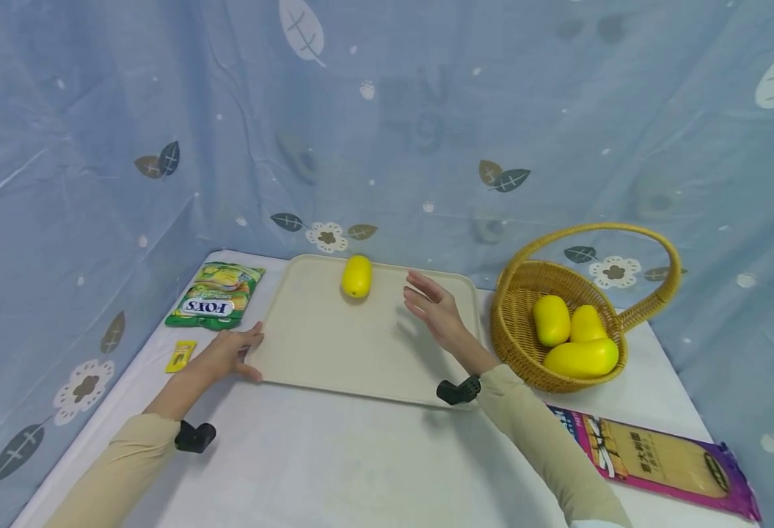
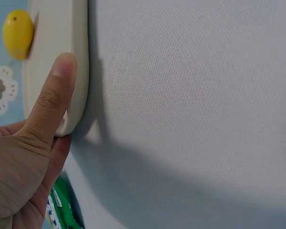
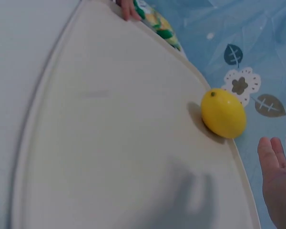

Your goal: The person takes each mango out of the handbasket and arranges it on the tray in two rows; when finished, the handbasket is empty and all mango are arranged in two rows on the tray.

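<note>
A beige tray (image 1: 360,345) lies on the white-covered table, with one yellow mango (image 1: 356,276) near its far edge. My left hand (image 1: 227,355) holds the tray's near left corner; in the left wrist view the thumb (image 2: 62,86) lies along the rim and other fingers are at the corner, partly hidden. Above the tray's right part, my right hand (image 1: 441,317) hovers with fingers extended and nothing in it. Its shadow falls on the tray in the right wrist view, where the mango (image 3: 223,113) sits beyond the fingers (image 3: 269,155).
At the right stands a wicker basket (image 1: 508,334) with a tall handle and several yellow mangoes (image 1: 581,358) inside. A pack of noodles (image 1: 664,458) lies in front of it. Left of the tray are a green FOX'S bag (image 1: 218,293) and a small yellow packet (image 1: 180,356).
</note>
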The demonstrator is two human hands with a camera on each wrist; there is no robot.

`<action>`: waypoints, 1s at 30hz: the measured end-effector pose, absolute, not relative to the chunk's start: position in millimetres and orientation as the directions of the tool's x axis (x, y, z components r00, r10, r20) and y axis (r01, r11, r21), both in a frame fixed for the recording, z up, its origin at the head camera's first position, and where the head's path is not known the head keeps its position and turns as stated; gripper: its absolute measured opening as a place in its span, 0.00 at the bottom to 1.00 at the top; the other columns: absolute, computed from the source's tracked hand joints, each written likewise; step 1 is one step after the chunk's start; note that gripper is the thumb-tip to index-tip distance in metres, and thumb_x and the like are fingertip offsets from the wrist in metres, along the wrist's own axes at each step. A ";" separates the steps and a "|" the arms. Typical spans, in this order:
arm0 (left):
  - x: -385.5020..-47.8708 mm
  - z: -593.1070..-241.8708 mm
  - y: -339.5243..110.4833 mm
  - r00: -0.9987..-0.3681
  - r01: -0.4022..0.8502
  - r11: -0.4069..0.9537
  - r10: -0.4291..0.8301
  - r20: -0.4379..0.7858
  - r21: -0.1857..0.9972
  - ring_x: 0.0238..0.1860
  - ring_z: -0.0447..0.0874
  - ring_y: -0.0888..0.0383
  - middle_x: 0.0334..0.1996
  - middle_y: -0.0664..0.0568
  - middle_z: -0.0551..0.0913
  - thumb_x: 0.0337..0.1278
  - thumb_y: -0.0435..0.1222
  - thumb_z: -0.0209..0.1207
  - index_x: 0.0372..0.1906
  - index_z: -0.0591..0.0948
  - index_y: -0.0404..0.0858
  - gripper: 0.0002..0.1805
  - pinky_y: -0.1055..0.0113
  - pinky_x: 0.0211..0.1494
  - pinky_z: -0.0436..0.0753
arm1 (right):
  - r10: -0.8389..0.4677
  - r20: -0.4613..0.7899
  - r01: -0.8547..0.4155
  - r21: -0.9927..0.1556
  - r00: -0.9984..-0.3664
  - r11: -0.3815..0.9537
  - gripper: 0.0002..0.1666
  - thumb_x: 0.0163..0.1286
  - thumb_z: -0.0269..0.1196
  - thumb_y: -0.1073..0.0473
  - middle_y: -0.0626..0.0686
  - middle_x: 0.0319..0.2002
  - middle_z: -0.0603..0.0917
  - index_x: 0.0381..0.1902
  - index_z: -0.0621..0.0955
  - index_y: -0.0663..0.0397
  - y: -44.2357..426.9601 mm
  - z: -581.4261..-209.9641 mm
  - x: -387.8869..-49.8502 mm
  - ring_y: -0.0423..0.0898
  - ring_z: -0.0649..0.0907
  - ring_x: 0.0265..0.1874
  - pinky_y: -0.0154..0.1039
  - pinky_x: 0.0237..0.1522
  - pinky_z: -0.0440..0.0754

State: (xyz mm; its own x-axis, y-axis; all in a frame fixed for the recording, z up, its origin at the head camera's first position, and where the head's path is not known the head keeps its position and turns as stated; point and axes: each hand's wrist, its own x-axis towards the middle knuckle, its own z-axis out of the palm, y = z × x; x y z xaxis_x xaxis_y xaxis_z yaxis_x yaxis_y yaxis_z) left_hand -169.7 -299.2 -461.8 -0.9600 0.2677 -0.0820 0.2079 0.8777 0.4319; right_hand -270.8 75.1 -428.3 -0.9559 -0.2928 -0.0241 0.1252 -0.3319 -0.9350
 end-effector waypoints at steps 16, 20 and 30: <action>-169.1 -458.7 -298.8 -0.958 0.217 0.883 0.275 -0.082 0.417 0.62 0.66 0.34 0.66 0.29 0.60 0.29 0.40 0.75 0.60 0.69 0.20 0.48 0.45 0.63 0.69 | -0.265 0.006 0.082 -0.944 -0.964 -0.318 0.32 0.70 0.55 0.73 0.53 0.60 0.75 0.70 0.61 0.69 137.9 -421.6 -238.0 0.48 0.75 0.61 0.39 0.59 0.76; -169.8 -459.1 -299.4 -0.957 0.222 0.886 0.277 -0.082 0.407 0.61 0.68 0.34 0.66 0.29 0.60 0.28 0.40 0.75 0.60 0.69 0.20 0.48 0.45 0.63 0.70 | -0.260 0.028 0.062 -0.941 -0.965 -0.331 0.30 0.70 0.56 0.72 0.48 0.55 0.79 0.68 0.63 0.68 159.5 -419.6 -229.3 0.45 0.78 0.57 0.41 0.59 0.76; -170.8 -462.5 -298.8 -0.957 0.237 0.886 0.283 -0.059 0.397 0.55 0.76 0.36 0.65 0.29 0.62 0.25 0.40 0.76 0.58 0.71 0.20 0.48 0.49 0.57 0.77 | -0.283 0.052 0.050 -0.938 -0.958 -0.343 0.24 0.72 0.52 0.72 0.46 0.54 0.81 0.64 0.72 0.58 213.3 -414.1 -209.8 0.41 0.80 0.55 0.39 0.58 0.75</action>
State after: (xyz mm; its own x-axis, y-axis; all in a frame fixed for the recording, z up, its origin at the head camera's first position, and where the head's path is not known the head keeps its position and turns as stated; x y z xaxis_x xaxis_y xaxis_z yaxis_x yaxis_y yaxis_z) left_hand -170.8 -298.8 -462.5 -0.9574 0.2828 -0.0588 0.2374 0.8865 0.3973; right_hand -209.8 213.3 -414.1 -0.9577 -0.2830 0.0522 0.0503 -0.3432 -0.9379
